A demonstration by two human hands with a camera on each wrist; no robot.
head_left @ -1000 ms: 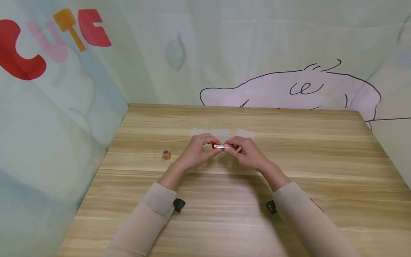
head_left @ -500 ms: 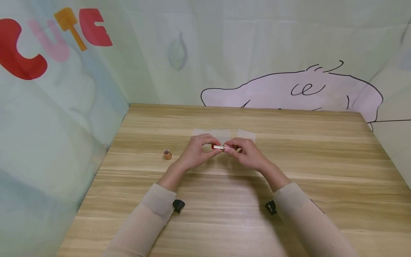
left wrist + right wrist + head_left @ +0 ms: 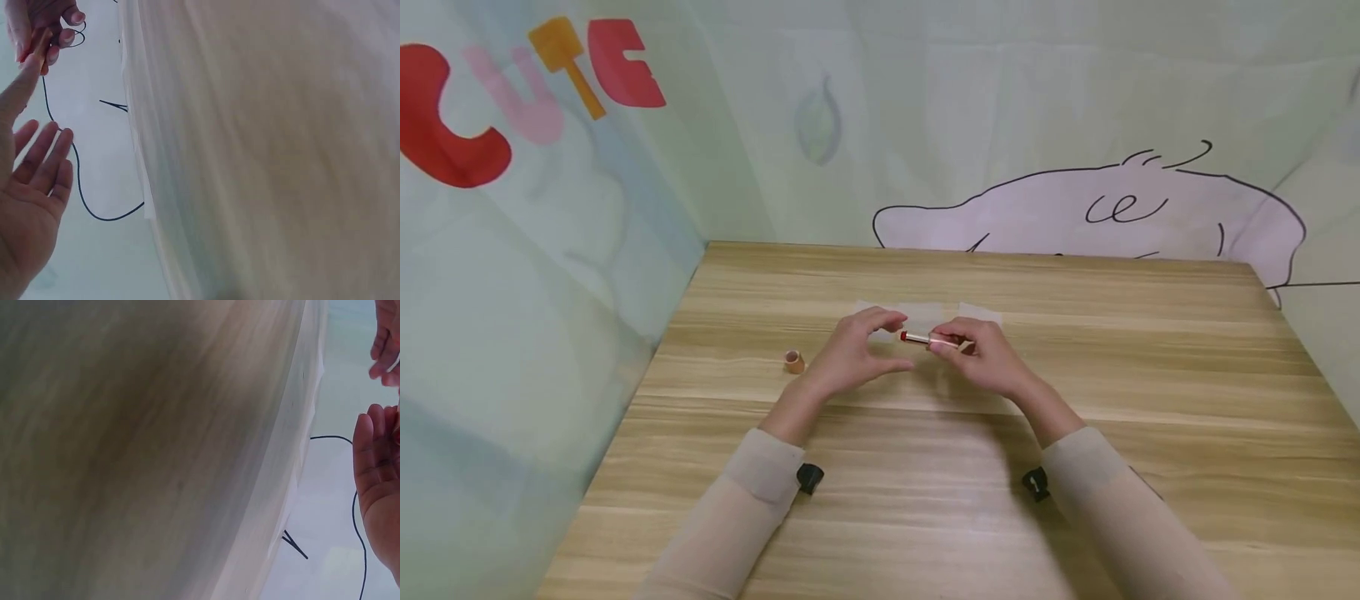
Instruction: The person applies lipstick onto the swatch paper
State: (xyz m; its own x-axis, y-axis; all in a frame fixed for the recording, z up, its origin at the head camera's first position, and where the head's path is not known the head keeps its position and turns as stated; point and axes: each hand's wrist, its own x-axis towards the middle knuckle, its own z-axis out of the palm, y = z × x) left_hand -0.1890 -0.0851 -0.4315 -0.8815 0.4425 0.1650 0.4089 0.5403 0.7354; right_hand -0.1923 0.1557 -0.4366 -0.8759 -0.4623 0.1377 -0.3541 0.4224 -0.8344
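From my station I can see the right hand (image 3: 991, 358) pinching a lipstick (image 3: 916, 337) by its pinkish base between thumb and fingers, above the middle of the wood-grain table (image 3: 1112, 333). The lipstick lies nearly level, its red tip pointing left and its shiny inner tube bare. I see the left hand (image 3: 850, 354) spread, thumb and fingers parted to the near and far sides of that tip, apart from it and holding nothing. To the left of the left hand, I have a small copper-coloured cap (image 3: 794, 362) on the table, open end up. Pale strips (image 3: 922, 313) lie just beyond both hands. My left wrist view also catches the right hand's pinch, though its fingertips partly overlap there.
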